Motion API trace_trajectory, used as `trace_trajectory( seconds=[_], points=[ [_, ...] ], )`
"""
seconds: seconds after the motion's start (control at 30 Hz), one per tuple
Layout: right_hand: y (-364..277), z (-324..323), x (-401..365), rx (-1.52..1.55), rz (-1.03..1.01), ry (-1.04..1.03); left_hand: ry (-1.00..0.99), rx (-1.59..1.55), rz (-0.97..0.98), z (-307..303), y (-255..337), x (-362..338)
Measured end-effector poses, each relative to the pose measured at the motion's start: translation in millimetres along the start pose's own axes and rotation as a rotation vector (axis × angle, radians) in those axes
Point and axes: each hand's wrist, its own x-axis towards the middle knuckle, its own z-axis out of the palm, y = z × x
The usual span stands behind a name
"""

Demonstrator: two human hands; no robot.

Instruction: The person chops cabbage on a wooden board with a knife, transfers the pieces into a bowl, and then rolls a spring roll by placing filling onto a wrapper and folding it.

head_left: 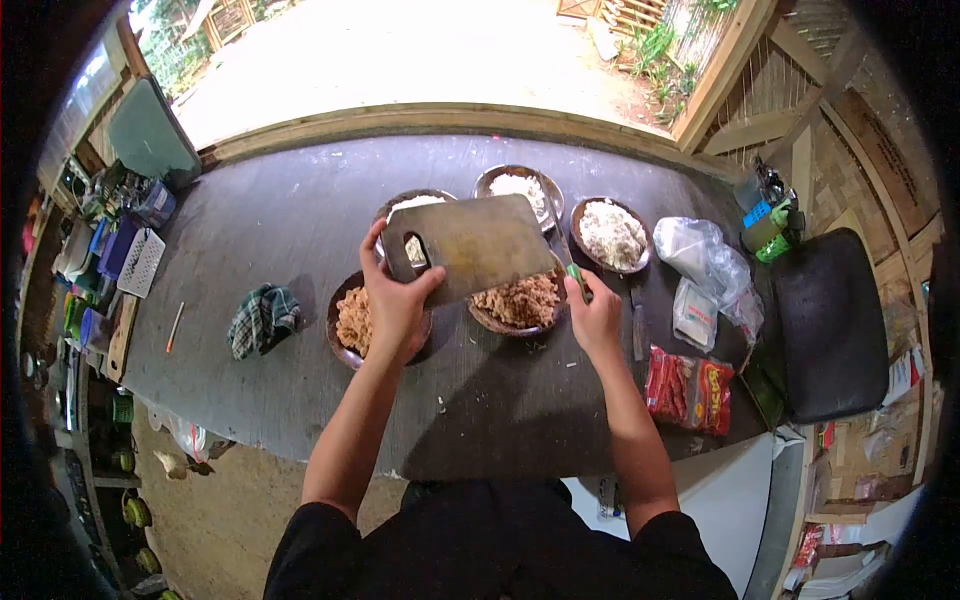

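Above crowded bowls (497, 323), left fingers (427, 284) clamp the board (478, 245) edge, right fingers (588, 297) a knife (556, 228); open tabletop (500, 400) nearer.

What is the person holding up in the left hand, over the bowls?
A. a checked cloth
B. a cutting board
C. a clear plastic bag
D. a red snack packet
B: the left hand grips the cutting board by its handle end, tilted above the bowls; the right hand holds a knife, and the checked cloth lies apart to the side.
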Motion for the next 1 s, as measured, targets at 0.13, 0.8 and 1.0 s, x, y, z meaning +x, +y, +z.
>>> trace_trajectory(
  seconds=[0.13, 0.8, 1.0],
  points=[
    [2.5, -32.4, -70.9, 0.093, -0.021, 0.005, -0.088, 0.079, -0.077, -13.2, 12.7, -78.5],
    [46.5, -77.2, -232.5, -0.066, 0.040, -0.068, -0.312, 0.815, -0.020, -56.4, -45.0, -193.6],
    [71.6, -76.4, -223.8, -0.262, 0.082, -0.049, -0.419, 1.221, -0.008, -46.9, -35.5, -193.2]
  ],
)
